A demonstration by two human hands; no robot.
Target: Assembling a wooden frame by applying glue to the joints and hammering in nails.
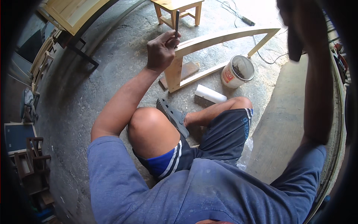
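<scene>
Concrete floor (pixel 112 67), wooden frame (pixel 223 37), bucket (pixel 237 71), stool (pixel 179 9)

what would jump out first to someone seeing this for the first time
The left hand at top centre, gripping a thin dark tool upright against a pale wooden frame standing on the concrete floor. Just right of it sits a white bucket of dark small parts.

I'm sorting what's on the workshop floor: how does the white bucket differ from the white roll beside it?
The white bucket stands upright with its mouth open, while the white roll lies on its side. The bucket is wide and holds dark small pieces; the roll is slim and closed. The bucket bears a red label; the roll is plain. Both are white and rest on the concrete floor near the wooden frame.
</scene>
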